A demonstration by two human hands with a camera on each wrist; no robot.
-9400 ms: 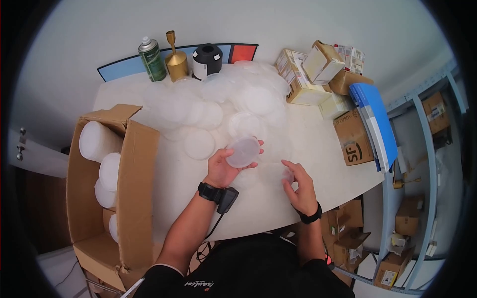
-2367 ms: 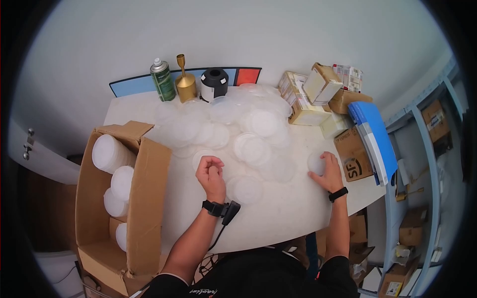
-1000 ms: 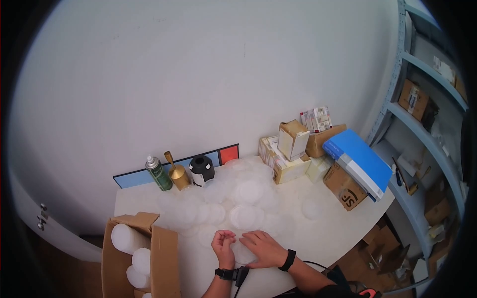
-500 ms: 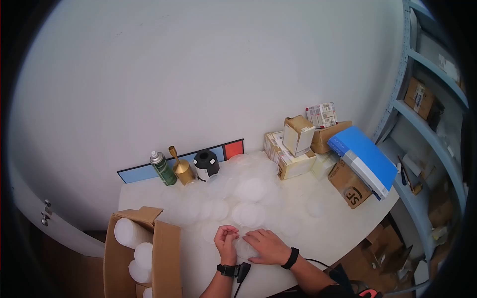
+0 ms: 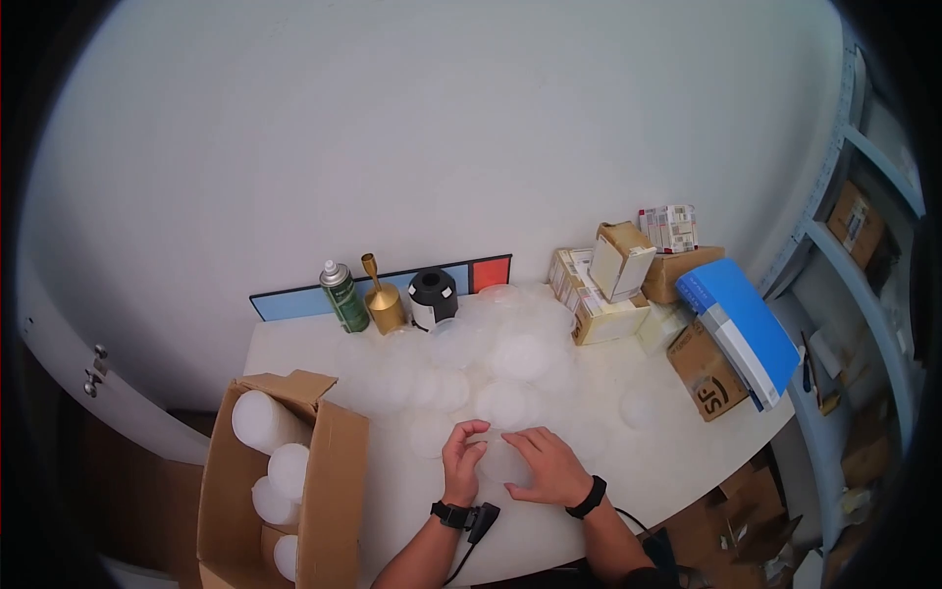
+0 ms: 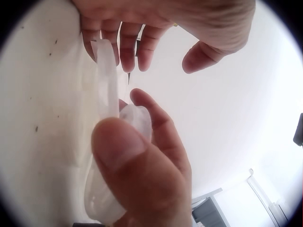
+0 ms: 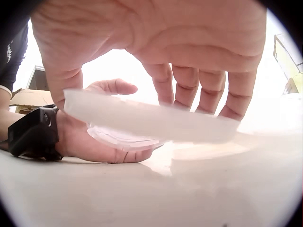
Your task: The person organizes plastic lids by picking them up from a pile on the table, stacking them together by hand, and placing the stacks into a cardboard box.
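Between finger and thumb, my right hand (image 5: 557,469) holds a round translucent plastic lid (image 7: 151,118) by opposite edges, tilted low over the table. Facing it on the left is my left hand (image 5: 463,463), fingers loosely bent and thumb standing apart from the lid. In the left wrist view the lid (image 6: 107,85) shows edge-on, one end right at my left fingers (image 6: 128,45). Another clear lid (image 7: 118,137) shows within the curve of my left hand in the right wrist view. Beyond both hands, many similar lids (image 5: 505,402) lie in an overlapping heap.
An open carton (image 5: 339,491) with stacked white lids (image 5: 263,422) stands left. A spray can (image 5: 343,297), brass holder (image 5: 385,306) and black-and-white cylinder (image 5: 433,299) line the back. Small boxes (image 5: 620,260) and a blue binder (image 5: 741,319) stand right. One lid (image 5: 638,407) lies near them.
Since 2.4 s ago my right hand has come back from the right, leaving a lid near the boxes, to meet my left hand at a lid. The head view has tilted up.
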